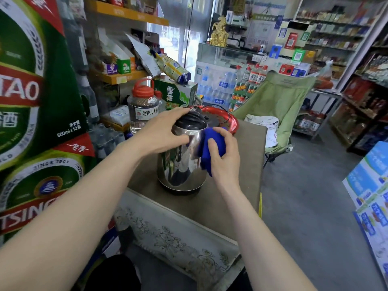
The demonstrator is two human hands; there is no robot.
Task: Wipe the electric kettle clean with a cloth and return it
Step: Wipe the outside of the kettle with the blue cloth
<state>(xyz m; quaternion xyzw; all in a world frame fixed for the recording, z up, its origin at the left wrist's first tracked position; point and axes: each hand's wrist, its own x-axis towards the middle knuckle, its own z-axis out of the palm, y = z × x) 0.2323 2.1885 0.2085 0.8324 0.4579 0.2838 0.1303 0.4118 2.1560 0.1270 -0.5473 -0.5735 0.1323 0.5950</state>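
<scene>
A shiny steel electric kettle [180, 164] with a black lid stands upright on a small brown table [235, 198]. My left hand [163, 131] grips the kettle's upper left side, fingers reaching over the lid's edge. My right hand [222, 152] holds a bunched blue cloth [210, 143] and presses it against the kettle's upper right side. Behind the kettle lies a red tray [232, 120] with a black round base and a thin black cord on it.
Stacked beer cartons [39, 106] rise close on the left. A clear jug with a red cap [143, 106] and a green box [178, 93] stand behind the table. A green folding chair [277, 108] sits to the right, shop shelves beyond. Grey floor lies on the right.
</scene>
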